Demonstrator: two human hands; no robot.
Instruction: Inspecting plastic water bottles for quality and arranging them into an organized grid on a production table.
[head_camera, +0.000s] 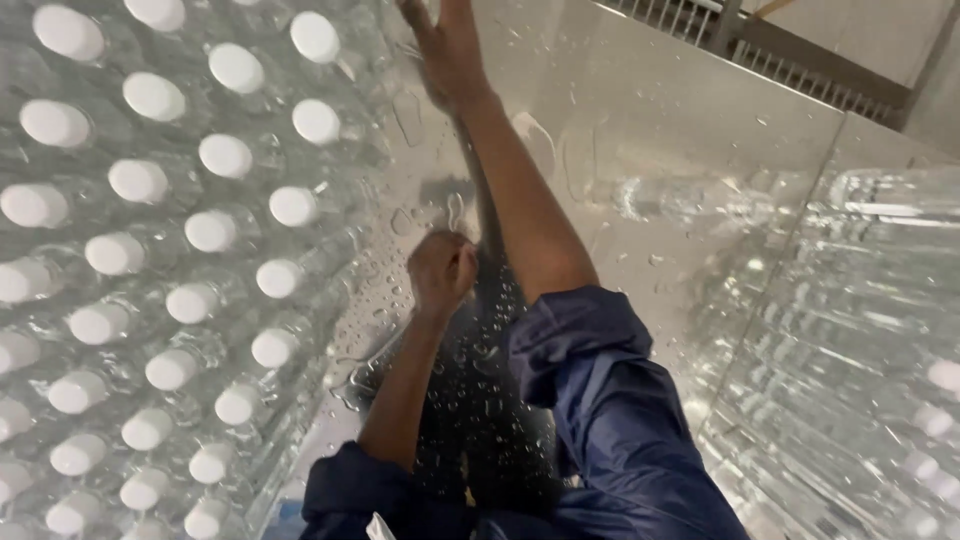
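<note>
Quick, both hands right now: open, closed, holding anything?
Left hand: closed in a fist on the wet metal table, beside the capped bottles; anything inside cannot be told.
Right hand: open, flat on the table, holding nothing.

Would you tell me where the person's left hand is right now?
In the head view, the left hand is a closed fist resting on the wet metal surface at centre frame, just right of the white-capped clear bottles, below the outstretched right hand.
</note>
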